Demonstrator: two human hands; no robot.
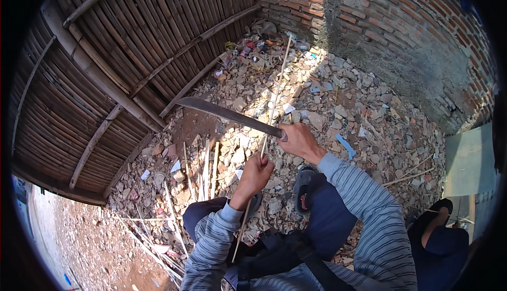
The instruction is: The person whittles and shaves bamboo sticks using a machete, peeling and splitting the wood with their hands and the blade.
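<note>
My right hand (300, 142) is closed round the handle of a machete (229, 114), whose long dark blade points left and slightly away from me. Below it, my left hand (254, 174) grips a thin pale bamboo strip (279, 87). The strip runs from near my lap up past the machete toward the rubble at the far side. Close to the handle, the blade crosses the strip; whether they touch I cannot tell. Several cut bamboo strips (206, 169) lie left of my left hand, and more bamboo strips (153, 251) are piled lower left.
Broken stone and brick rubble (338, 111) covers the ground, with scattered litter. A bamboo-slat wall (127, 43) stands at left, a brick wall (401, 32) at far right. Another person's leg (441, 233) is at lower right, near a grey-green panel (469, 159).
</note>
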